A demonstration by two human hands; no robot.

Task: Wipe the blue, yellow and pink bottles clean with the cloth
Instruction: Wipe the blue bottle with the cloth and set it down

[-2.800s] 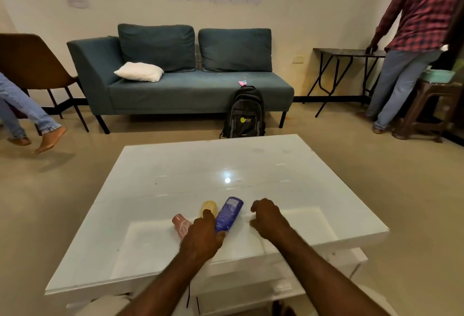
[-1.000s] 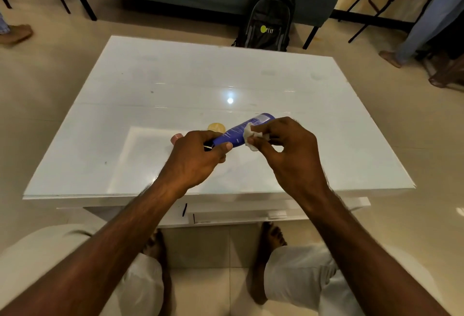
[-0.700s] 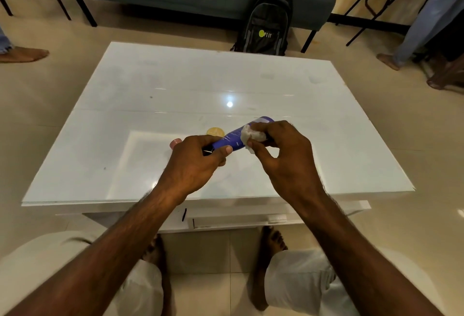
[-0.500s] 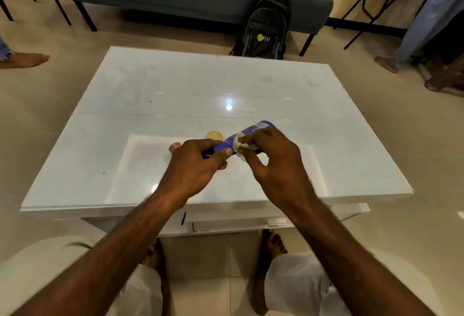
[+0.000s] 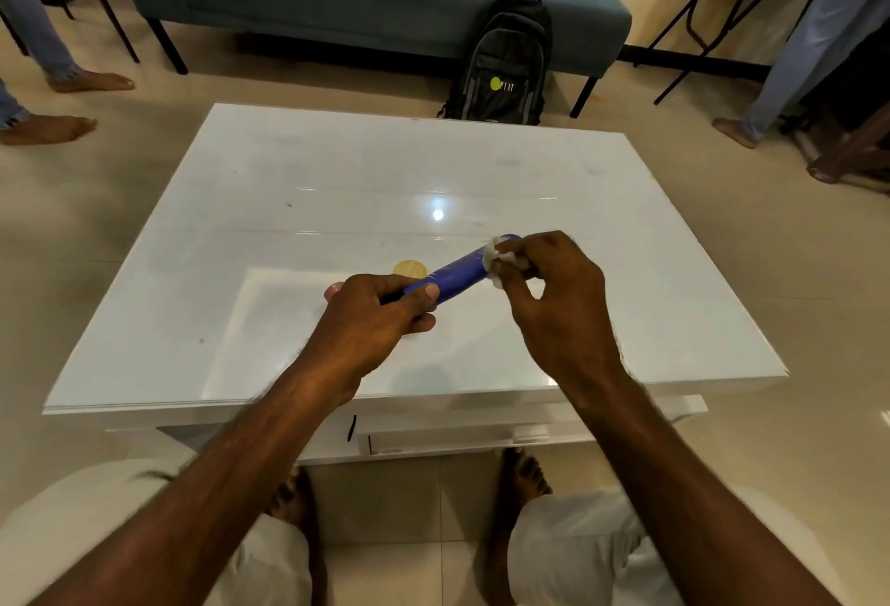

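Dim warm light, lamp glare on glossy table (image 5: 337,182), bowed edges.

Bare table (image 5: 298,201) (beyond yellow bottle (image 5: 409,267))

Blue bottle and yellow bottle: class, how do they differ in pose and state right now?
The blue bottle is held above the table, tilted; the yellow bottle sits on it, untouched. The cloth rubs the blue one, not the yellow. Both are small bottles to be wiped.
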